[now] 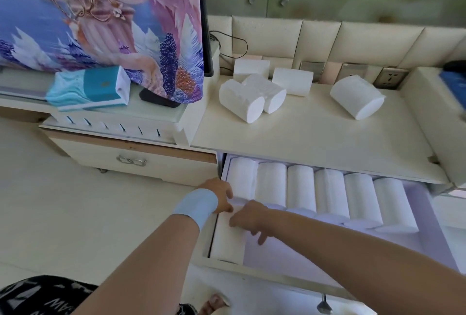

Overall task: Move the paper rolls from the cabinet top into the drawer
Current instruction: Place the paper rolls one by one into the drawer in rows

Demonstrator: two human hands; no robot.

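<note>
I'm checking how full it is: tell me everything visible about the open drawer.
The drawer is pulled out below the cabinet top, cream outside, pale inside. Six white paper rolls lie side by side along its back. Another roll lies at the front left, under both hands. The front right floor is bare.

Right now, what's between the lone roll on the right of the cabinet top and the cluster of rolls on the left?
Nothing: in the head view, only bare cabinet top lies between the lone roll and the cluster.
</note>
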